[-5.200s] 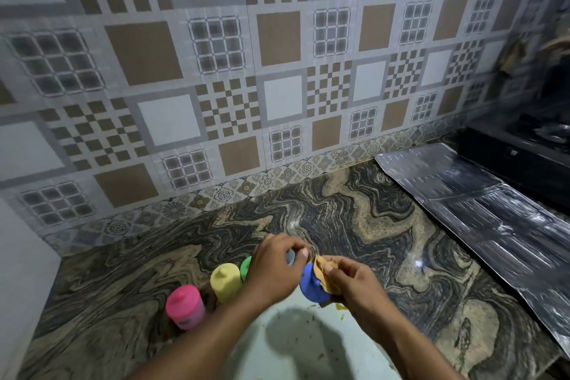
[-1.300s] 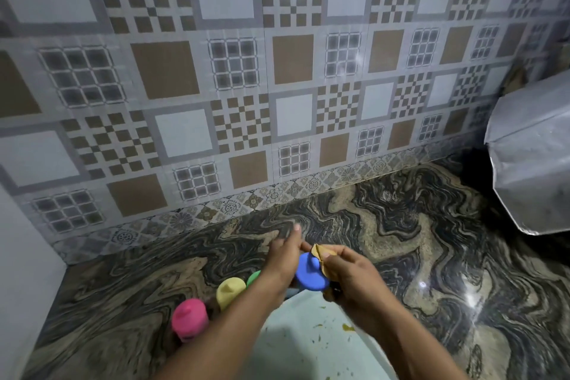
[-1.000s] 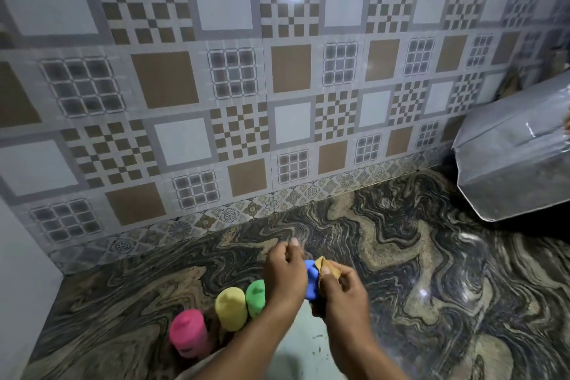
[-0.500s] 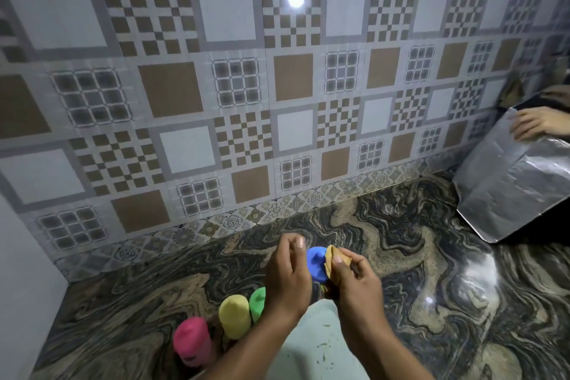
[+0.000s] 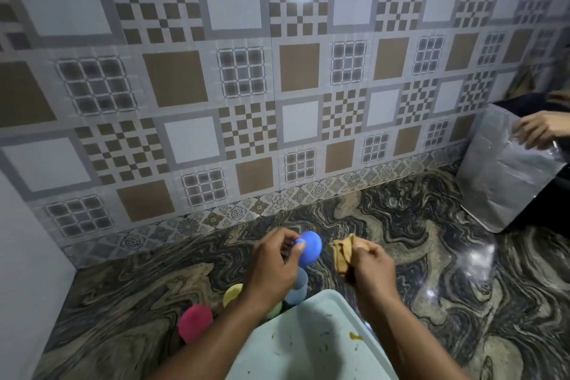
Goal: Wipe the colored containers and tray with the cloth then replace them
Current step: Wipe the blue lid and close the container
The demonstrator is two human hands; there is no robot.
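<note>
Plastic looks light and slick: left hand (image 5: 274,265) pinches the blue container (image 5: 311,250) by its cap, right hand (image 5: 370,268) clutches the soft cloth (image 5: 342,253).

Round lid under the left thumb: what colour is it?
The round plastic lid is blue; head view.

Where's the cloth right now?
Head view, lower centre: the cloth is bunched in the right hand, just right of the blue container that the left hand holds, not touching it.
</note>
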